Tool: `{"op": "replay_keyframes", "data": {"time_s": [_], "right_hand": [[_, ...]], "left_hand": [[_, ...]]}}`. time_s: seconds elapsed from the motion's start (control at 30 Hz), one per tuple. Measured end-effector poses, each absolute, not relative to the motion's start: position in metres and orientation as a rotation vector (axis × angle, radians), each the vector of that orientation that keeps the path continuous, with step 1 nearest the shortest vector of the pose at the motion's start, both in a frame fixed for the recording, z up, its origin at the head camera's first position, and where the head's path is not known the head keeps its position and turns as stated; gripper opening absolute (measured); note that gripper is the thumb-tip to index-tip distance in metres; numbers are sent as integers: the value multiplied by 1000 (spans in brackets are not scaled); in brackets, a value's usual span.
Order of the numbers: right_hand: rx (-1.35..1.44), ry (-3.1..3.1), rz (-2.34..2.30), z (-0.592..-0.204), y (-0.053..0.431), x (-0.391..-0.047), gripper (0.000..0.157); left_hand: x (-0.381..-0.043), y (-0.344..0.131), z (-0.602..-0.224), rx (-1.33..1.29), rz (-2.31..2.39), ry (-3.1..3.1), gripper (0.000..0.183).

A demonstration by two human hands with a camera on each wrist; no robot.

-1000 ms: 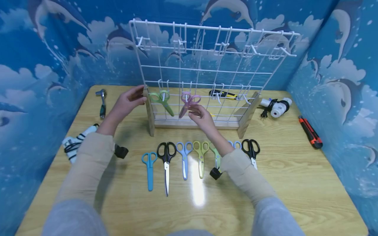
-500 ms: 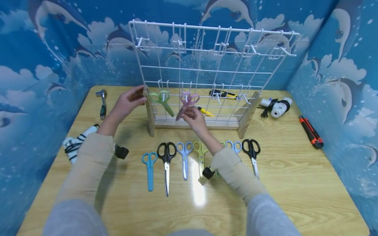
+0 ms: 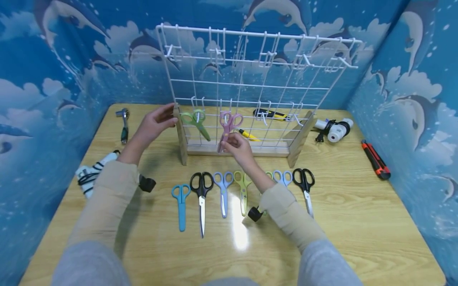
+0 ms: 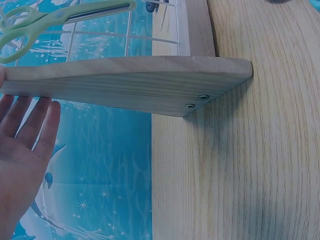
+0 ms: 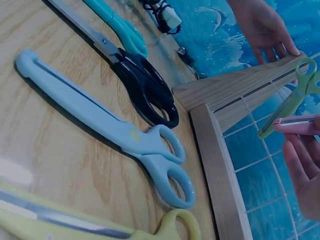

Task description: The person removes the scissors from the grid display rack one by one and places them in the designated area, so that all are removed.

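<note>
My left hand [image 3: 155, 125] grips the wooden side post [image 4: 105, 82] of the white wire rack [image 3: 250, 84], thumb along the edge and fingers against the outer face. With fingers and thumb, my right hand [image 3: 239, 147] pinches the blade end of the pink scissors [image 3: 228, 124]. Their left handle loop lies at a lower hook of the rack; whether the hook passes through it is hard to tell. Just to the left, green scissors [image 3: 202, 128] hang tilted from another hook, apart from both hands.
Several scissors lie in a row before the rack, among them teal scissors [image 3: 181, 208] and black-handled scissors [image 3: 202, 194]. A yellow-black cutter [image 3: 270, 114] lies behind it. On the right are a corded white device [image 3: 336, 130] and a red-black cutter [image 3: 376, 161]; a ratchet [image 3: 124, 126] lies left.
My right hand moved left, then slightly down with the pink scissors, whose blades now point more nearly straight down. My left hand stays on the post.
</note>
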State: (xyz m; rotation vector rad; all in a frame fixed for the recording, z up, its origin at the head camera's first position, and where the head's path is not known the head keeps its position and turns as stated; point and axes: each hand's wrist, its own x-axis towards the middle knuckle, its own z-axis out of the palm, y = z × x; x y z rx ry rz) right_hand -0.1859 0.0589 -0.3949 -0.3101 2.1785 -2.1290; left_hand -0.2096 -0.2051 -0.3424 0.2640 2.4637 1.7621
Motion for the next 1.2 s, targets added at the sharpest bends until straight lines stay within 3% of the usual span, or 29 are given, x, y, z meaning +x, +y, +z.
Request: {"op": "replay_keyframes", "data": {"time_s": [0.6, 0.87, 0.97, 1.2], "right_hand": [[-529, 2265, -2052, -359, 112, -145, 20], [-378, 2375, -1983, -341, 168, -115, 20], [-395, 2349, -2047, -369, 204, -120, 20], [-409, 2244, -2264, -475, 317, -150, 28]], "left_hand": [[-216, -208, -351, 337, 1817, 2417, 59], [-210, -202, -341, 287, 1747, 2489, 57], [-211, -203, -342, 278, 1758, 2477, 58], [-211, -208, -345, 311, 1798, 2434, 59]]}}
